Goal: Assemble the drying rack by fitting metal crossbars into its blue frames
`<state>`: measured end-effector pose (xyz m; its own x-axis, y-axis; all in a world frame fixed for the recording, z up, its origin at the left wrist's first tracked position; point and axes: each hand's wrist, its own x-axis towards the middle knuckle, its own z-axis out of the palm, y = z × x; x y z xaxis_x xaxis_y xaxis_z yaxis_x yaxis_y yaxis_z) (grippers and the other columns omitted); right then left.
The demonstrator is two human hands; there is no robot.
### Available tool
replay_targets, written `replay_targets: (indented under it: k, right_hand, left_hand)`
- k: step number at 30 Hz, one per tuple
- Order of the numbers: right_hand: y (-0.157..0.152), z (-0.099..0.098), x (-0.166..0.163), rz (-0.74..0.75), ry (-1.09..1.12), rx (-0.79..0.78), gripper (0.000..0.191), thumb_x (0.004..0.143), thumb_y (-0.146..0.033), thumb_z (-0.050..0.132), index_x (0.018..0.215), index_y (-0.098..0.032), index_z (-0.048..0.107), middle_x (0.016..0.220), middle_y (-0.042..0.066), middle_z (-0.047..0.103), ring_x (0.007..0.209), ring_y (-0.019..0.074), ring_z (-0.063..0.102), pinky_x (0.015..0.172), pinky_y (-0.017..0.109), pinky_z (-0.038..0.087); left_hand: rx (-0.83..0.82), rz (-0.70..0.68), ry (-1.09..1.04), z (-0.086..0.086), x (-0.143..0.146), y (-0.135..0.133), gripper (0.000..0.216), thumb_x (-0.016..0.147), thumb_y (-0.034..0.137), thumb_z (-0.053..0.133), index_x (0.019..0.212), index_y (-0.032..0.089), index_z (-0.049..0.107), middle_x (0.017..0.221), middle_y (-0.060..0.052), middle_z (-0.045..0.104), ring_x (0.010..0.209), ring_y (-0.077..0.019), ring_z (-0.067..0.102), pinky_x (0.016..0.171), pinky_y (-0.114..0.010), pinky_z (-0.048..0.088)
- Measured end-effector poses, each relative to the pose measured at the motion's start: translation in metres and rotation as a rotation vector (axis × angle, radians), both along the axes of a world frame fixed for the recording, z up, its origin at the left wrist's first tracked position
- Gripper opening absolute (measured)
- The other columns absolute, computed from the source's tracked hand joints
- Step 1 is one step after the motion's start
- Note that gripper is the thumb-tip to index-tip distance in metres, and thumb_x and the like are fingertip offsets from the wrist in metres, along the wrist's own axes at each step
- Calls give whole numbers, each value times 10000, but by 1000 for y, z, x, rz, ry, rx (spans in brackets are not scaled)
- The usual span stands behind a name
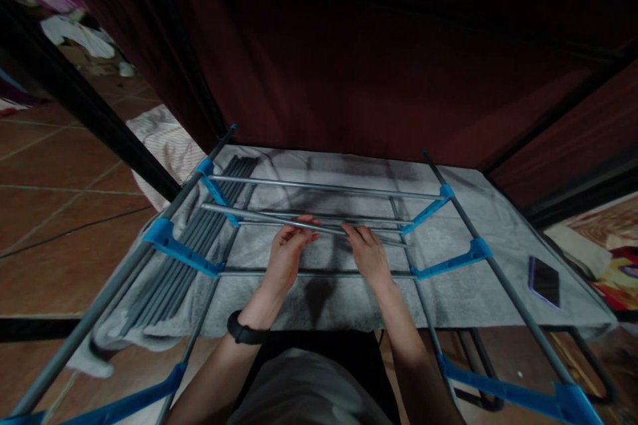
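Observation:
My left hand (290,242) is closed around a loose grey metal tube (249,214), thumb and fingers near its middle. On the tube's right half, my right hand (367,251) has its fingers closed over it from above. The tube lies at a slight tilt, its left end higher in view, inside a half-built rack of grey poles. Blue plastic brackets (184,254) join the rack's left pole (184,198) to inner poles; matching brackets (451,261) sit on the right pole (513,295). Crossbars (323,188) span between the two sides, beyond and below my hands.
A bundle of several grey tubes (182,265) lies on the left of the grey cloth-covered table (498,212). A phone (544,281) rests near the right edge. Behind stands a dark red panel (349,80). A striped cloth (167,146) hangs at the left.

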<state>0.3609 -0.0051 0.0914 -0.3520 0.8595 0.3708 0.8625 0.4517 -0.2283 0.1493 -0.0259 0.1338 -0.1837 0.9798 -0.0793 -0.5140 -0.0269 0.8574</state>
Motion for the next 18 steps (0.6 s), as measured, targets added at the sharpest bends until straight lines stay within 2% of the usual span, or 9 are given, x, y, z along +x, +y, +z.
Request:
replay_targets:
  k: [6, 10, 14, 18]
  right_hand:
    - [1, -7, -2, -6, -22, -21, 508, 1015, -90, 467, 1462, -270, 627, 1147, 103, 717, 1000, 259, 668, 925, 402, 561]
    - [1, -13, -1, -10, -17, -35, 461, 1038, -125, 470, 1435, -277, 647, 1159, 95, 726, 1007, 254, 675, 934, 403, 552]
    - [1, -22, 8, -37, -9, -41, 445, 1044, -131, 456, 1417, -268, 657, 1191, 97, 730, 1027, 259, 670, 954, 410, 531]
    - [-1, -32, 24, -88, 12, -28, 395, 1034, -145, 479, 1355, -229, 692, 1140, 103, 742, 996, 265, 665, 918, 396, 519]
  left_hand:
    - [8, 10, 10, -13, -4, 1, 297, 782, 402, 864, 984, 202, 779, 1067, -69, 796, 986, -204, 742, 923, -376, 578]
    - [-27, 86, -37, -20, -10, 5, 347, 726, 436, 915, 919, 185, 773, 984, -52, 786, 850, -157, 718, 841, -323, 581]
    - [-106, 154, -120, -24, -21, 11, 356, 674, 390, 954, 881, 170, 766, 908, -42, 781, 792, -141, 708, 796, -295, 582]
    - [-201, 215, -182, -26, -32, 17, 224, 752, 289, 902, 832, 176, 726, 849, -25, 776, 723, -124, 701, 755, -272, 576]
